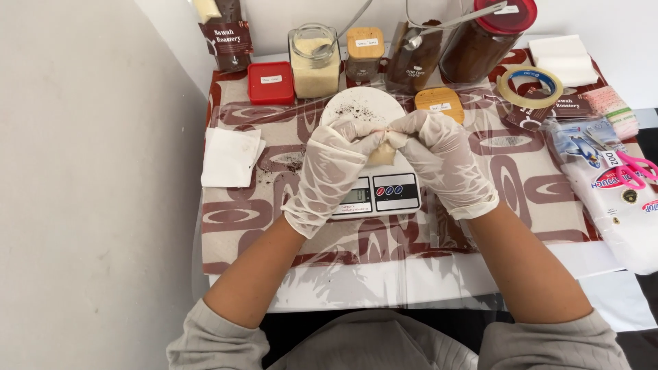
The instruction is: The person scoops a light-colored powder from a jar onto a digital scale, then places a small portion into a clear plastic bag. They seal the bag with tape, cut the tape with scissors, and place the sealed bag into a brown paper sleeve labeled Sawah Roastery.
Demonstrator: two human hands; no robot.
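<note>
Holding: both gloved hands pinch one small pale pouch (pixel 385 147) above the round white plate (pixel 356 106) of a kitchen scale (pixel 384 192).
Left hand (pixel 329 171): in a thin white glove, grip closed on the pouch's left end.
Right hand (pixel 445 161): gloved the same, grip closed on the pouch's right end, fingertips touching the left hand's.
Pouch: cream-coloured, soft, bulging below the fingers; mostly hidden by them.
Scale: white, small grey display and dark button panel at 6 o'clock of the plate; dark crumbs on the plate.
Bench (pixel 521 199): covered with a brown-and-beige patterned cloth under clear film.
At 12 o'clock: glass jar (pixel 314 62) of pale grains, lid off; small wood-lidded jar (pixel 364 51) with a pale label.
At 11 o'clock: red square lid (pixel 271 82) with a white label; dark coffee bag (pixel 229 38).
At 1 o'clock: dark pouch (pixel 411 65), tall brown jar (pixel 483 41) with a red lid, tape roll (pixel 529 85).
At 9 o'clock: white paper squares (pixel 229 157).
At 3 o'clock: clear packet (pixel 610 199), pink scissors (pixel 634 168).
</note>
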